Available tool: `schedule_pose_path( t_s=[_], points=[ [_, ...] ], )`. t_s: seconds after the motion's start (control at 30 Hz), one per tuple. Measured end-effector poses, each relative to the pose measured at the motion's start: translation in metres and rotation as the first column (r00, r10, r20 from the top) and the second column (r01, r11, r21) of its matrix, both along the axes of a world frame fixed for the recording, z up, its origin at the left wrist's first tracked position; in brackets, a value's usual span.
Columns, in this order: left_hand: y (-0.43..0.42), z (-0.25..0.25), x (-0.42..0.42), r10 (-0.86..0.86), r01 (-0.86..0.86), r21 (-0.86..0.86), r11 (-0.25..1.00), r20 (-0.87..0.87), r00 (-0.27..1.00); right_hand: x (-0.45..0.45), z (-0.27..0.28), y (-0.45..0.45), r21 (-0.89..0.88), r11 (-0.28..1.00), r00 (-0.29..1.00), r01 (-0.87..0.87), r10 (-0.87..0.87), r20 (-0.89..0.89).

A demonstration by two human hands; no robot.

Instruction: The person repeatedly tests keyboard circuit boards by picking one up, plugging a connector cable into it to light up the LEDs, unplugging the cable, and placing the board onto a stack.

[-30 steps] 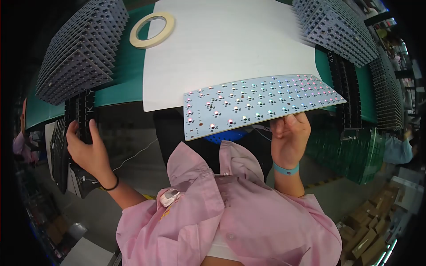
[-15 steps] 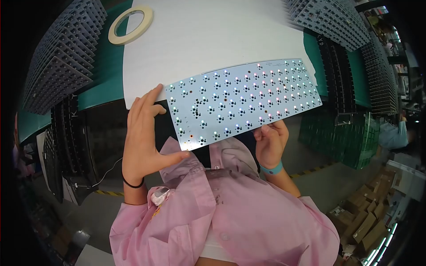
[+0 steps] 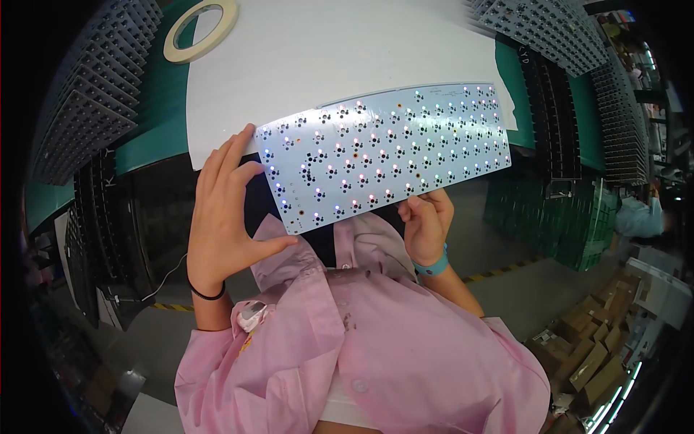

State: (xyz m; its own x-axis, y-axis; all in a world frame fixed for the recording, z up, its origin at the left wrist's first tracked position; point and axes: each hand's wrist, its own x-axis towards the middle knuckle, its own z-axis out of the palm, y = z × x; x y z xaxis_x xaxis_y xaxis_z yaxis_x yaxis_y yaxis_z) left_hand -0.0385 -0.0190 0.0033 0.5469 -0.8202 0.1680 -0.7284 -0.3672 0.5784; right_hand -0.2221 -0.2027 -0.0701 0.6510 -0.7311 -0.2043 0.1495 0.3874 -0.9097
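Note:
A white keyboard circuit board with rows of lit LEDs is held up in front of my chest, tilted so that its right end sits higher. My left hand grips its left short edge, thumb at the lower corner and fingertips at the upper one. Along the lower long edge, my right hand pinches the board between thumb and fingers; part of those fingers is hidden behind it. The LEDs glow blue, pink and white.
White paper covers the green bench beyond the board. A roll of masking tape lies at its left. Stacked circuit boards rise on both sides. A green crate and cardboard boxes stand at the right.
Many LEDs have changed colour, with blue and pink now at the left end. The whole view has shifted slightly. Both hands keep their hold on the board.

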Motion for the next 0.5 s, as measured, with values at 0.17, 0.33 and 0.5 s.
schedule_pose_path(
  t_s=[0.17,0.33,0.5],
  points=[
    [-0.0007,0.0005,0.0006,-0.008,0.008,0.023,1.0,0.028,1.0,-0.0004,-0.0016,-0.0002,0.004,1.0,1.0,0.001,-0.001,0.001],
    [-0.001,0.003,0.001,-0.019,0.018,0.03,0.999,0.027,0.999,-0.0005,-0.0046,-0.0006,0.025,1.0,0.999,0.017,-0.018,0.035],
    [-0.0025,0.0035,0.0013,-0.022,0.022,0.025,0.999,0.027,0.999,0.0001,-0.001,-0.0002,0.011,1.0,1.0,0.008,-0.008,0.028]
  ],
)
